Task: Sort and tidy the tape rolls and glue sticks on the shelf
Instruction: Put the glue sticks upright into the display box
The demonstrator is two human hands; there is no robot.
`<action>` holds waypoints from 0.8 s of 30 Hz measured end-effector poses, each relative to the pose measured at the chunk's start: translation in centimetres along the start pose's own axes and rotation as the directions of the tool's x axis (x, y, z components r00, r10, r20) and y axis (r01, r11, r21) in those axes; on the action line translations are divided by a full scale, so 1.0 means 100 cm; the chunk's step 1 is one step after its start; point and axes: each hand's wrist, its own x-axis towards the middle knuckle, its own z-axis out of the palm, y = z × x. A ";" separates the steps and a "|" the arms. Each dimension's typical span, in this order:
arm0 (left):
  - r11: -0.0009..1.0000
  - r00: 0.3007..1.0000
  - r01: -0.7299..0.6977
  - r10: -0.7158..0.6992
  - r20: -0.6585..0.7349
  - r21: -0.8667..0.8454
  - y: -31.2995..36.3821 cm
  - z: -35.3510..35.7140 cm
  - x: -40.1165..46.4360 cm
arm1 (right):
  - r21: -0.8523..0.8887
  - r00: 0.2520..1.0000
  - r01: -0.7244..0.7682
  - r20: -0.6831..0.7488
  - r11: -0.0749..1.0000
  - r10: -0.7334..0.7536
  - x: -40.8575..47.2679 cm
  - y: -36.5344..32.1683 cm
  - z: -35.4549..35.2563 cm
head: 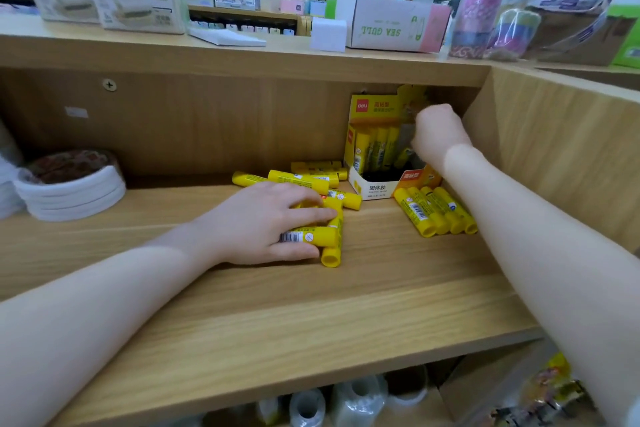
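Left hand (pixel 277 218) down on the wooden shelf (pixel 311 315), fingers curled over a small bundle of yellow glue sticks (pixel 317 236), gripping them against the board. More loose glue sticks (pixel 304 178) lying scattered just behind that hand. Right hand (pixel 438 133) reaching into the open display box (pixel 375 149) at the back right corner of the shelf, fingers curled downward among upright sticks; whether anything held, cannot tell. Four further glue sticks (pixel 434 211) lined up side by side in front of the box, beside the right forearm. Stack of white tape rolls (pixel 72 191) at the far left of the shelf. Clear tape rolls (pixel 308 406) on the level below.
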 end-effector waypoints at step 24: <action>1.000 1.000 0.018 -0.017 0.019 -0.013 0.002 0.000 0.001 | 0.076 0.951 0.246 -0.211 0.966 -0.226 -0.039 0.014 0.000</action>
